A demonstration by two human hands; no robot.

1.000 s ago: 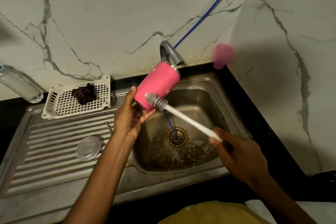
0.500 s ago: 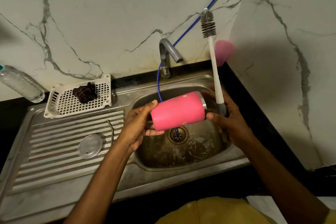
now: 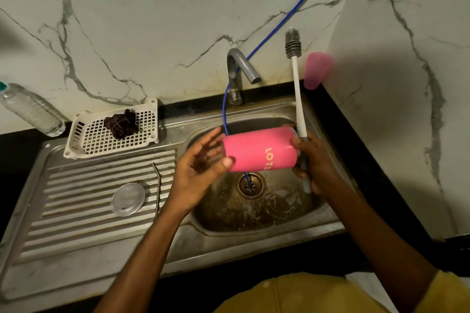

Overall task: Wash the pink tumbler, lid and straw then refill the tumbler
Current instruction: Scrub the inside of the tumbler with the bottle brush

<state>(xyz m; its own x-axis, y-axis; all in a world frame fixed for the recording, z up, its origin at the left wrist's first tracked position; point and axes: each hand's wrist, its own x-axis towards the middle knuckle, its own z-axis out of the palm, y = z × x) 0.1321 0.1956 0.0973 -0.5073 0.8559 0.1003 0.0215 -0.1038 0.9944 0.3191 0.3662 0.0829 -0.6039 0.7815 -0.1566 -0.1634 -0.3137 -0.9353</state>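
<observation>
The pink tumbler (image 3: 259, 150) lies sideways over the sink basin (image 3: 254, 213), mouth to the right, white lettering facing me. My left hand (image 3: 195, 170) is at its base, fingers spread and fairly straight, thumb tip touching the lower edge. My right hand (image 3: 315, 165) grips the white handle of the bottle brush (image 3: 296, 79), and its thumb presses on the tumbler's mouth end. The brush's bristle head points up against the wall. On the ribbed drainboard lie the clear round lid (image 3: 128, 199) and the bent metal straw (image 3: 158, 185).
The grey tap (image 3: 240, 68) stands behind the basin. A blue hose (image 3: 279, 28) runs down the wall into the drain (image 3: 250, 184). A white basket (image 3: 84, 140) holds a dark scrubber (image 3: 121, 123). A clear bottle (image 3: 30, 109) leans far left; a pink cup (image 3: 316, 70) sits in the corner.
The brush left the tumbler's side and swung upright. The tumbler came down from the tap, lay sideways and rolled so its lettering shows. My left fingers have loosened and spread.
</observation>
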